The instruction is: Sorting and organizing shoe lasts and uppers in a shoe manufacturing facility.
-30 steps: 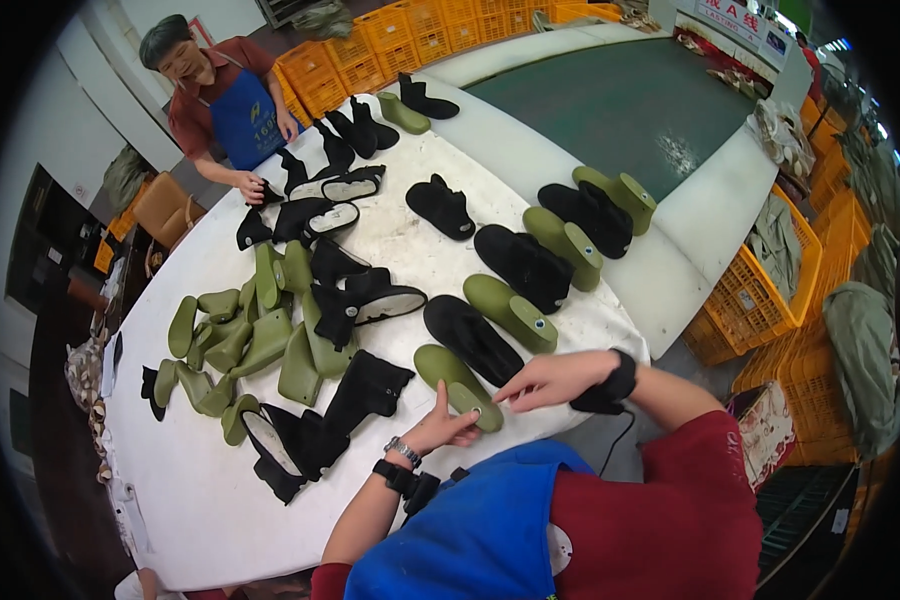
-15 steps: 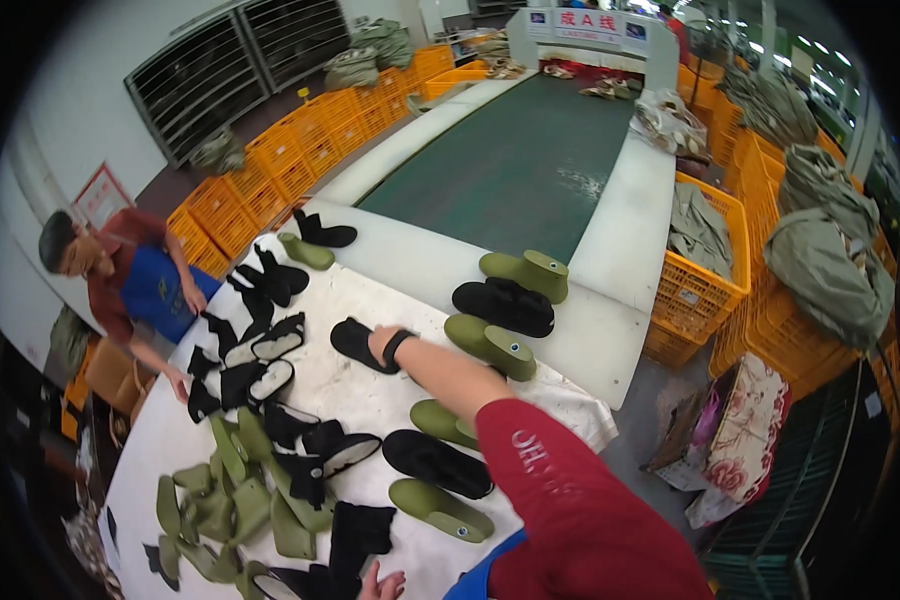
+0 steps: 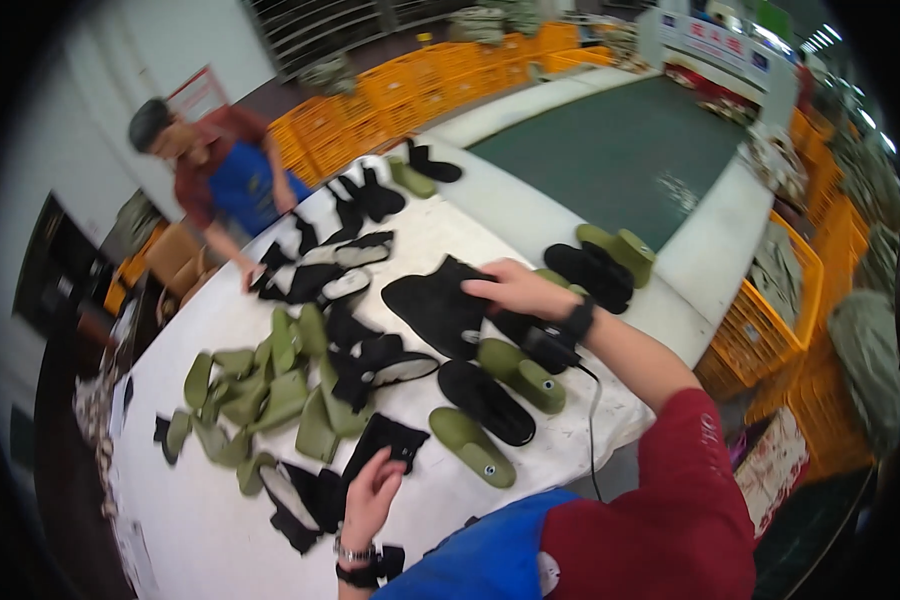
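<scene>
My right hand (image 3: 525, 290) is closed on the upper edge of a black boot (image 3: 435, 305), holding it above the white table. The boot hangs with its toe pointing left. Low in the picture, my left hand (image 3: 372, 495) is open, fingers apart and slightly bent, beside a black boot upper (image 3: 388, 442) on the table. Right of the held boot lie a green shoe last (image 3: 520, 375), a black shoe (image 3: 485, 402) and another green last (image 3: 470, 447) in a row. Left of my hands is a heap of green lasts (image 3: 270, 385).
Several black boots with pale soles (image 3: 340, 265) lie toward the far left. A person (image 3: 235, 175) in a blue apron reaches onto the table there. Beyond runs a green conveyor belt (image 3: 610, 150) with white borders. Orange crates (image 3: 755, 325) stand right and behind.
My right hand has lifted the black boot off the table and drawn it nearer. My left hand has come further into view. The whole view has turned to the left.
</scene>
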Demonstrator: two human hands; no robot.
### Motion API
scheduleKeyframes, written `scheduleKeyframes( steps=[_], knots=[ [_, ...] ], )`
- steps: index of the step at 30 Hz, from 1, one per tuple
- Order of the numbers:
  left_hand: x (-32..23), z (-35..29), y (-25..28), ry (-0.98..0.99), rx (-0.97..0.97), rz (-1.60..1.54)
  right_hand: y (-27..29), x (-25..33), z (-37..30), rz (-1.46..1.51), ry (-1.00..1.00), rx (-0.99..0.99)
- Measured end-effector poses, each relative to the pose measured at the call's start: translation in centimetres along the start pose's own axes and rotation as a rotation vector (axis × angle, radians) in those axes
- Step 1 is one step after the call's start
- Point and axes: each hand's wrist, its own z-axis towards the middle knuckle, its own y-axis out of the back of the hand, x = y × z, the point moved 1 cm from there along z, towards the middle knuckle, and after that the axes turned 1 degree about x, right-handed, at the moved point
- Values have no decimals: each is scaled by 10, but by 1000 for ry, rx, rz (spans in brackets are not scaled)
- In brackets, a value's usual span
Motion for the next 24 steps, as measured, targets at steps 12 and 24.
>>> scheduleKeyframes(
  steps=[12,24],
  knots=[
    [-57,13,-35,-38,47,-837,-103,-41,-137,983,-32,80],
    [-73,-9,-43,-10,46,-762,-147,-95,-152,1512,-431,382]
  ],
)
